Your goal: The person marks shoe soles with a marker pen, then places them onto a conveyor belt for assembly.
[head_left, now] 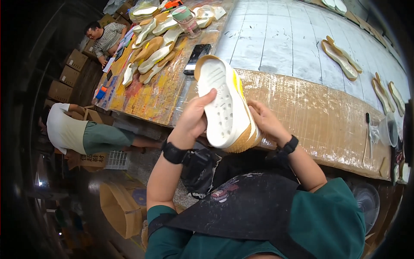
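Note:
I hold a shoe [223, 103] sole-up in front of me, with a white tread, a tan rim and a yellow upper. My left hand [194, 117] grips its left side, thumb pressed on the white sole. My right hand [266, 121] cups the right side from underneath. The shoe hangs over the near edge of a workbench covered in taped brown cardboard [319, 112]. Both wrists wear black bands.
A black phone [197, 57] and a clear plastic cup [188, 20] lie beyond the shoe. Several white and tan soles [151, 47] are piled at the far left, more soles [340, 56] at the right. Two other people [82, 131] work at left among cardboard boxes.

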Demonstrator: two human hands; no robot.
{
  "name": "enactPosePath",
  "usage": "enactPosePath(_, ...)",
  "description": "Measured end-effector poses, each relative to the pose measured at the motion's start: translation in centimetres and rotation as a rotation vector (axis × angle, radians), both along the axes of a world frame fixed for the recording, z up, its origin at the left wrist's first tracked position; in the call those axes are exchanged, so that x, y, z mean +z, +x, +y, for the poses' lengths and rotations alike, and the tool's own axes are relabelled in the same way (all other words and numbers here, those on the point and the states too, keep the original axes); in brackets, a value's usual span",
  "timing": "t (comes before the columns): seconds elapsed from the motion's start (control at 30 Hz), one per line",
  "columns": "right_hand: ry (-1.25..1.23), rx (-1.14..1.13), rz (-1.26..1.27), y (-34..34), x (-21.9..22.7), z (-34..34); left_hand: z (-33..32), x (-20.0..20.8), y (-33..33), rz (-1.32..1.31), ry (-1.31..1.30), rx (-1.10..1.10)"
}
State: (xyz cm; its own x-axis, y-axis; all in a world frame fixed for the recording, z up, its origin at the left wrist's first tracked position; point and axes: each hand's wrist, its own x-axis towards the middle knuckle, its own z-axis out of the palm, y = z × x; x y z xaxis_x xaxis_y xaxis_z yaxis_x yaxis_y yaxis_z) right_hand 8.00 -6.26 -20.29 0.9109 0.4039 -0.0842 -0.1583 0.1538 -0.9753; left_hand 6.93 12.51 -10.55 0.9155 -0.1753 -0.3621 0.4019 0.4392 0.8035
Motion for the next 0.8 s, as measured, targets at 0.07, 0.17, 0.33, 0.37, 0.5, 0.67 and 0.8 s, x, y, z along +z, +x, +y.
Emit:
enactPosePath(0.07,-0.030,0.024,-0.081,-0.4,0.3,0.9,0.8,-1.4,0.3,0.061,0.008,-0.024)
enactPosePath(0.17,-0.051,-0.046,-0.141,0.1,-1.4,1.4,1.7,-2.0,-0.4,0.103,-0.133,-0.082)
enactPosePath(0.33,0.113,-0.020,0.167,-0.7,2.3,1.9,5.9,-3.6,-3.6,-0.098,-0.132,-0.138)
enactPosePath(0.37,0.116,-0.013,0.171,-0.8,2.1,2.3,6.4,-3.6,-4.2,-0.094,-0.124,-0.136)
enactPosePath(0.5,0.234,0.066,0.271,-0.7,0.6,4.1,7.0,-4.0,-4.3,-0.099,-0.108,-0.143)
enactPosePath(0.67,0.248,0.405,0.287,0.4,1.5,5.7,7.6,-4.5,-4.9,-0.156,-0.105,-0.108)
enactPosePath(0.8,0.161,0.552,0.359,1.2,3.4,5.6,8.5,-5.0,-5.5,-0.284,-0.072,-0.028)
